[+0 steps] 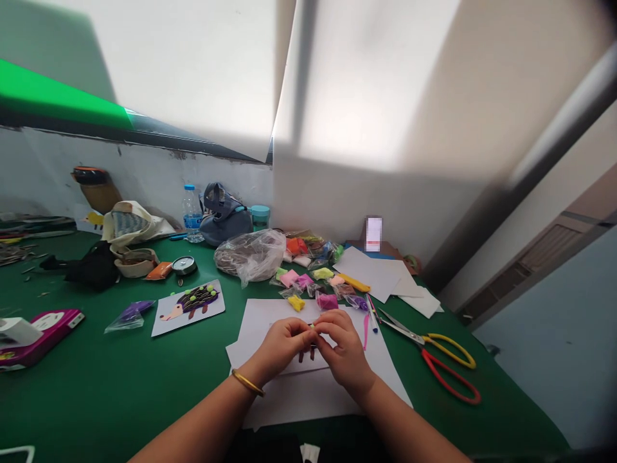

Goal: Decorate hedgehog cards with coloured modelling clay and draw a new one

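Observation:
My left hand [288, 344] and my right hand [344, 347] meet fingertip to fingertip over white paper [318, 399]. Both are closed in a pinch on a small bit of light green clay [312, 326], mostly hidden by the fingers. Beneath them lies a picture whose brown clay legs [307, 355] show between the hands; the rest of it is covered. To the left, a hedgehog clay picture [193, 305] with light green dots lies on a white card. Just beyond the hands are bags of yellow clay [296, 302] and pink clay [327, 301].
Large scissors [424, 341] with yellow and red handles lie open at the right, near some pens [371, 315]. Behind are a crumpled plastic bag [253, 254], a water bottle [192, 215] and a phone [374, 233]. A purple clay bag [130, 313] lies at left.

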A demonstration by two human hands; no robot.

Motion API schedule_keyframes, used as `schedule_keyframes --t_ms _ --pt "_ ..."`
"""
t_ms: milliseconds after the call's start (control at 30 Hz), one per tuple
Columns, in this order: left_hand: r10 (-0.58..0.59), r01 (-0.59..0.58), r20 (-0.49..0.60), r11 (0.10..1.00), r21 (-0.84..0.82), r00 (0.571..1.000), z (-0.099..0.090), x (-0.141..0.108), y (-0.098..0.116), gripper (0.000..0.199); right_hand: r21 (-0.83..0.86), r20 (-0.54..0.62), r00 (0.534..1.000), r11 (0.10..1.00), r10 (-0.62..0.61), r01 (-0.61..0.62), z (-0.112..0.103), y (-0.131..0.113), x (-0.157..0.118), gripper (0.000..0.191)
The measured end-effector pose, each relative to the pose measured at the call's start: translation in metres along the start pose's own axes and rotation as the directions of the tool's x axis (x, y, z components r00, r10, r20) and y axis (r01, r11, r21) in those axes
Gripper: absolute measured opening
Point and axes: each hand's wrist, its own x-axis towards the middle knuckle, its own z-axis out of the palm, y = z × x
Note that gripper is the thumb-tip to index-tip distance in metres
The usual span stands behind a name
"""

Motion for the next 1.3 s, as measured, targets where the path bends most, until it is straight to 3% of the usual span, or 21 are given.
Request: schedule_keyframes --t_ms 233,367,433,567,667,767,900,1067,1200,1300 --pt "-0.019 0.020 -0.032 0.998 0.056 0.999 0.001 0.001 0.000 0.040 -0.044 0.061 0.998 0.998 -0.032 0.035 -0.001 0.001 -0.001 0.016" --pt "0.025 -0.012 -0.061 0.979 0.202 0.998 0.000 0.000 -0.006 0.036 -0.011 0.050 0.999 1.000 0.002 -0.001 0.004 0.005 -0.005 0.015" --pt "0.090 -0.062 -0.063 0.933 0.354 0.994 -0.001 -0.002 -0.009 0.034 0.010 0.049 0.999 1.000 0.022 -0.023 0.007 0.006 -0.008 0.017" --pt "0.270 -0.201 -0.015 0.751 0.629 0.963 0.000 -0.006 -0.011 0.029 0.043 0.052 0.997 0.998 0.053 -0.055 0.010 0.005 -0.011 0.018" --pt "0.342 -0.250 0.004 0.682 0.687 0.940 0.002 -0.007 -0.012 0.024 0.058 0.046 0.996 0.995 0.072 -0.075 0.010 0.006 -0.013 0.016" --pt "0.353 -0.238 -0.026 0.681 0.693 0.935 0.001 -0.007 -0.012 0.023 0.077 -0.008 0.995 0.992 0.097 -0.096 0.008 0.010 -0.014 0.012" --pt "0.284 -0.184 -0.100 0.812 0.554 0.953 -0.002 -0.005 -0.013 0.022 0.081 -0.041 0.993 0.991 0.109 -0.105 0.004 0.016 -0.015 0.011" --pt "0.126 -0.100 -0.236 0.988 0.116 0.964 0.002 0.001 -0.014 0.025 0.061 -0.009 0.997 0.995 0.079 -0.079 0.004 0.014 -0.014 0.011" --pt "-0.065 0.004 -0.239 0.969 -0.247 0.969 0.009 0.003 -0.005 0.033 0.067 -0.034 0.999 0.997 0.038 -0.035 0.004 0.007 -0.010 0.008" --pt "-0.150 0.049 -0.203 0.900 -0.433 0.968 0.015 0.000 0.005 0.024 0.053 -0.026 1.000 0.999 -0.012 0.013 -0.001 -0.002 -0.006 0.008"
